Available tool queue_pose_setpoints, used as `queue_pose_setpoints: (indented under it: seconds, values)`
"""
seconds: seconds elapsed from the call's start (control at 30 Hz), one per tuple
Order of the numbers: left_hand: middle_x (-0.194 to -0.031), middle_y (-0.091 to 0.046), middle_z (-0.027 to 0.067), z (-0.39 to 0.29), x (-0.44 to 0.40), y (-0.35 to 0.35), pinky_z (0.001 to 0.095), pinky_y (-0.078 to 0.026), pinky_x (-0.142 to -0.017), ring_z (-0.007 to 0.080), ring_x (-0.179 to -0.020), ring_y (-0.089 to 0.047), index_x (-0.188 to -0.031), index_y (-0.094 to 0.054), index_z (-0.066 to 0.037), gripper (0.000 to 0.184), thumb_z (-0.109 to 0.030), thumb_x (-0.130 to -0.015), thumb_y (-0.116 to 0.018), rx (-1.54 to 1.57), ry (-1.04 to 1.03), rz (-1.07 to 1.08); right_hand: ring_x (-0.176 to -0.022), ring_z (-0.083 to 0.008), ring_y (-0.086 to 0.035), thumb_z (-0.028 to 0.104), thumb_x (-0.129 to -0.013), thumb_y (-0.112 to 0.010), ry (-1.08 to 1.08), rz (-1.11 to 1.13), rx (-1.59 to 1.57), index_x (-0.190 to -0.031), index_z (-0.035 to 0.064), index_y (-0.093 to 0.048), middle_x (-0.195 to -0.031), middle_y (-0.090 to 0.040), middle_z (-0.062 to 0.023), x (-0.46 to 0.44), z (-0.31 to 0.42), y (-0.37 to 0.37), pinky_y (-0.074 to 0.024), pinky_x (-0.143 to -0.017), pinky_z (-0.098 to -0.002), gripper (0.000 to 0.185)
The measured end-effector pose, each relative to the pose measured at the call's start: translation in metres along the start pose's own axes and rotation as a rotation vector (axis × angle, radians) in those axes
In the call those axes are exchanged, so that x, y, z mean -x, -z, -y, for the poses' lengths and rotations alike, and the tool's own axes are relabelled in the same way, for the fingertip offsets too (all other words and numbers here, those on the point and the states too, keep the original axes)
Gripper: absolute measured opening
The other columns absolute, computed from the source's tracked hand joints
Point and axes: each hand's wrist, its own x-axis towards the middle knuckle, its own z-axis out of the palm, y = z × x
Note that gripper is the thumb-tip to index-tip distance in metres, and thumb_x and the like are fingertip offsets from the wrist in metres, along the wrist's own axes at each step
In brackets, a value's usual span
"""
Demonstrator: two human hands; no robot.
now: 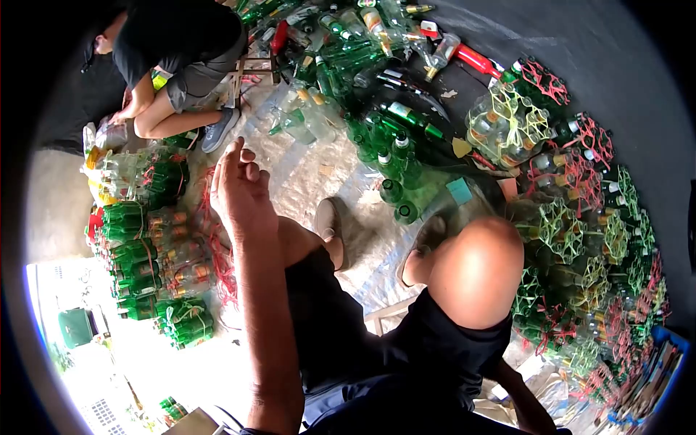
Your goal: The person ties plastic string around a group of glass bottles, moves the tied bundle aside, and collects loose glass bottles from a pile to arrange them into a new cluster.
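Note:
My left hand (pixel 243 185) is raised in front of my left knee, its fingers loosely bent and a little apart, with nothing visible in them. It is nearest to the pink strings (pixel 221 254) and the bundled bottles (pixel 134 254) on the left. Only my right forearm shows at the lower right, beside my thigh; the right hand is hidden. Beyond my feet several green bottles (pixel 391 163) stand together on the floor. Clear bottles (pixel 312 119) lie farther up.
Another person (pixel 177 43) sits bent over at the upper left. Loose bottles (pixel 348 43) are heaped at the top, near a red bottle (pixel 475 59). Netted bottle bundles (pixel 558 232) line the right side. A blue crate (pixel 674 348) stands at the lower right.

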Motion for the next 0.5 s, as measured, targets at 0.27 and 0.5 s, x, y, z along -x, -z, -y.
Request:
queue_pose_setpoints:
  seconds: [0.27,0.5]
  values:
    - [-0.077,-0.063,-0.002,-0.044,0.053,0.019,0.0207,-0.039,-0.06,0.0031,-0.064,-0.049,-0.106,-0.075,0.0,0.016,-0.014,-0.098,-0.07,-0.646,-0.248,-0.009,-0.073,-0.0285,-0.066,0.037,-0.096,-0.062,0.201,0.159,0.013,-0.092,0.0082,-0.07,-0.08,-0.069,-0.0092,0.061,-0.092,-0.021,-0.0531,-0.068,-0.0431,0.03]
    - [-0.11,-0.067,0.0127,-0.057,0.108,0.077,0.0334,-0.051,-0.093,0.0212,-0.104,-0.064,-0.12,-0.067,0.002,0.027,-0.005,-0.093,-0.066,-1.241,-0.505,0.216,-0.067,-0.0373,-0.065,0.031,-0.099,-0.063,-0.027,0.306,-0.324,-0.089,0.006,-0.065,-0.07,-0.066,-0.017,0.068,-0.026,0.101,-0.049,-0.06,-0.0462,0.027]
